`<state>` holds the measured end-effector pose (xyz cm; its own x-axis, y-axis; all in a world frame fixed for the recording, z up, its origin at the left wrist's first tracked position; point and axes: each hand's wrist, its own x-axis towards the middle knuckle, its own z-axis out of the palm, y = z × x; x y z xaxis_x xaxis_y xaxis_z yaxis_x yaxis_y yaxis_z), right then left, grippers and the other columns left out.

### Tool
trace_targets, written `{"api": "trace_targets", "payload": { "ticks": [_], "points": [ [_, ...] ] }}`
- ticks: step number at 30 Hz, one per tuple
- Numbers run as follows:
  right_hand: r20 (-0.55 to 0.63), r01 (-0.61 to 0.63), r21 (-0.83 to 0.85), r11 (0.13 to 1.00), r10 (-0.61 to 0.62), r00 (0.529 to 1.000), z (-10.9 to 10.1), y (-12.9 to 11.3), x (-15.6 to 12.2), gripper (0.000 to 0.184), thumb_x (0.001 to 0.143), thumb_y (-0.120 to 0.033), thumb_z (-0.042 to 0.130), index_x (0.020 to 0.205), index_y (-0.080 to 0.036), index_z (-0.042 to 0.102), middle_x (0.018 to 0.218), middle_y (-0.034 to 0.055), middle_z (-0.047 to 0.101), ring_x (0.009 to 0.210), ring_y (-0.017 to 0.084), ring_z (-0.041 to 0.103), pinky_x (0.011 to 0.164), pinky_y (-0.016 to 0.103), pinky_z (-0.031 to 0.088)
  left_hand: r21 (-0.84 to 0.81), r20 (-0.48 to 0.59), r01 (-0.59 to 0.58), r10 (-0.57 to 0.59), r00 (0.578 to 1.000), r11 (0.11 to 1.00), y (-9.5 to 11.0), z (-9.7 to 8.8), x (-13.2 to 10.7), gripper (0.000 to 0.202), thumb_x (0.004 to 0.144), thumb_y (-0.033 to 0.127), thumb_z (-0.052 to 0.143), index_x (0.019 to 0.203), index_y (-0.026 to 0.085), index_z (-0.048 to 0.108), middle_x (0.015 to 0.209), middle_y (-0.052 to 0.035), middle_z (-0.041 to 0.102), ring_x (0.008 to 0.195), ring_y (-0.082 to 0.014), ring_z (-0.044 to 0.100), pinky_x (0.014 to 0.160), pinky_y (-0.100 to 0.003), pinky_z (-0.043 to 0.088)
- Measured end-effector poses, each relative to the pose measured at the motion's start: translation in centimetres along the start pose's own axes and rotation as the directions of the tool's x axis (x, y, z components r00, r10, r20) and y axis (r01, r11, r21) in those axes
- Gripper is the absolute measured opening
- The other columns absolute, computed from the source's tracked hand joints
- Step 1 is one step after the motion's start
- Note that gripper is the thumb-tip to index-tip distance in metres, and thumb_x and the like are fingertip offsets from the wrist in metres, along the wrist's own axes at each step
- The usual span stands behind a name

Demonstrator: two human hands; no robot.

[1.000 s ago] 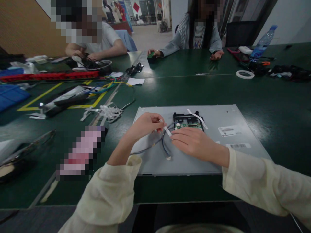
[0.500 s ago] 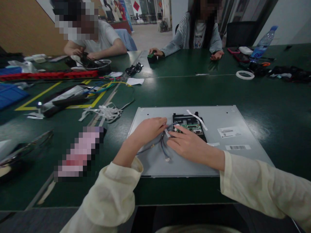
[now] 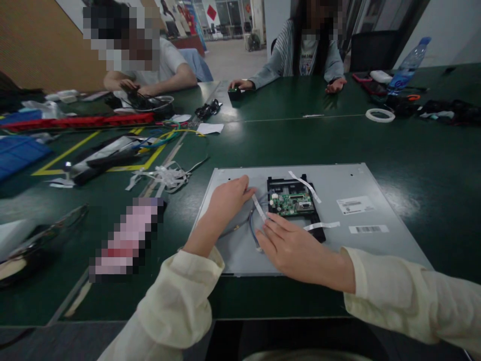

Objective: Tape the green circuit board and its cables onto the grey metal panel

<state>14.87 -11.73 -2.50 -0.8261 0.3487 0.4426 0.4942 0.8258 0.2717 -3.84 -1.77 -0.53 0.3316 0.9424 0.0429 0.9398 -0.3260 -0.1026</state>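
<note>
A grey metal panel (image 3: 361, 250) lies flat on the table before me. On it sits a black bracket (image 3: 319, 233) with a green circuit board (image 3: 291, 204). My left hand (image 3: 233, 198) pinches the upper end of a short white tape strip (image 3: 259, 207) left of the board. My right hand (image 3: 287, 243) lies on the panel below the board, fingers stretched out, fingertips at the strip's lower end. Thin grey cables (image 3: 252, 228) run under the strip. Two more white strips, an upper one (image 3: 305, 185) and a lower one (image 3: 326, 225), stick on the bracket.
Left of the panel are a phone (image 3: 126, 240) and a tangle of white strips (image 3: 167, 176). A white tape roll (image 3: 380, 115) and a water bottle (image 3: 409, 65) stand at the far right. Two people sit across the green table (image 3: 300, 143).
My right hand has slid down and toward me, uncovering the board and the lower strip. The strip between my hands now shows at greater length. My left hand has shifted slightly left.
</note>
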Motion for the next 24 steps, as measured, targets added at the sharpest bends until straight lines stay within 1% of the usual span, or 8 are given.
{"api": "trace_targets", "payload": {
  "ticks": [4, 6, 9, 11, 15, 19, 24],
  "points": [
    [0.036, -0.005, 0.018, 1.000, 0.004, 0.999, -1.0, -0.4, -0.5, 0.030, 0.091, -0.012, 0.044, 0.114, 0.001, 0.059, 0.107, 0.0201, 0.068, 0.105, 0.023, 0.062, 0.113, 0.045, 0.028, 0.027, 0.002, 0.076, -0.076, 0.997, 0.997, 0.1, 0.1, -0.1, 0.031, 0.095, 0.041, 0.040, 0.101, 0.016, 0.056, 0.093, -0.0115, 0.069, 0.083, -0.0240, 0.066, 0.065, -0.029, 0.039],
    [0.045, -0.005, 0.054, 0.999, 0.002, 0.999, -1.5, -0.6, -0.8, 0.030, 0.092, -0.015, 0.044, 0.114, -0.002, 0.060, 0.107, 0.0188, 0.067, 0.109, 0.025, 0.060, 0.113, 0.048, 0.028, 0.043, -0.004, 0.106, -0.106, 0.994, 0.993, 0.1, -0.1, -0.2, 0.031, 0.095, 0.041, 0.039, 0.102, 0.016, 0.056, 0.095, -0.0122, 0.069, 0.084, -0.0246, 0.066, 0.065, -0.030, 0.040],
    [0.033, 0.000, 0.187, 0.982, -0.006, 0.999, -2.0, -0.7, -1.2, 0.031, 0.095, -0.023, 0.041, 0.116, -0.008, 0.058, 0.112, 0.0156, 0.065, 0.116, 0.027, 0.053, 0.110, 0.056, 0.028, 0.056, -0.017, 0.141, -0.140, 0.990, 0.988, -0.1, -0.5, -0.3, 0.032, 0.096, 0.039, 0.036, 0.102, 0.015, 0.056, 0.095, -0.0127, 0.070, 0.084, -0.0253, 0.066, 0.064, -0.030, 0.040],
    [0.018, 0.009, 0.270, 0.963, -0.014, 1.000, -2.0, -0.7, -1.4, 0.031, 0.096, -0.027, 0.039, 0.117, -0.012, 0.057, 0.116, 0.0129, 0.063, 0.120, 0.026, 0.049, 0.109, 0.059, 0.028, 0.045, -0.042, 0.157, -0.155, 0.987, 0.987, -0.2, -0.8, -0.4, 0.036, 0.097, 0.040, 0.032, 0.100, 0.015, 0.058, 0.094, -0.0126, 0.070, 0.083, -0.0251, 0.066, 0.063, -0.029, 0.039],
    [0.021, 0.000, 0.358, 0.934, -0.008, 1.000, -1.8, -0.7, -1.6, 0.029, 0.094, -0.029, 0.042, 0.115, -0.017, 0.057, 0.122, 0.0104, 0.058, 0.128, 0.028, 0.039, 0.110, 0.058, 0.026, 0.009, -0.079, 0.141, -0.140, 0.987, 0.990, 0.3, -1.3, -0.6, 0.041, 0.098, 0.041, 0.027, 0.098, 0.016, 0.060, 0.091, -0.0126, 0.070, 0.079, -0.0249, 0.066, 0.062, -0.030, 0.039],
    [0.082, -0.055, 0.403, 0.914, 0.024, 0.996, -1.9, -0.8, -1.7, 0.034, 0.091, -0.029, 0.046, 0.121, -0.016, 0.054, 0.135, 0.0125, 0.048, 0.136, 0.032, 0.028, 0.110, 0.060, 0.025, 0.010, -0.062, 0.113, -0.113, 0.992, 0.994, 1.2, -1.3, -1.0, 0.039, 0.098, 0.039, 0.030, 0.098, 0.016, 0.060, 0.087, -0.0121, 0.070, 0.078, -0.0250, 0.066, 0.063, -0.030, 0.039],
    [0.121, -0.110, 0.453, 0.885, 0.061, 0.991, -1.8, -1.0, -1.9, 0.039, 0.091, -0.029, 0.046, 0.127, -0.016, 0.051, 0.140, 0.0134, 0.044, 0.138, 0.031, 0.023, 0.110, 0.057, 0.026, 0.004, -0.058, 0.078, -0.077, 0.995, 0.997, 1.9, -1.1, -1.3, 0.037, 0.098, 0.038, 0.030, 0.098, 0.016, 0.059, 0.086, -0.0108, 0.070, 0.077, -0.0242, 0.067, 0.062, -0.030, 0.039]
  ]
}}
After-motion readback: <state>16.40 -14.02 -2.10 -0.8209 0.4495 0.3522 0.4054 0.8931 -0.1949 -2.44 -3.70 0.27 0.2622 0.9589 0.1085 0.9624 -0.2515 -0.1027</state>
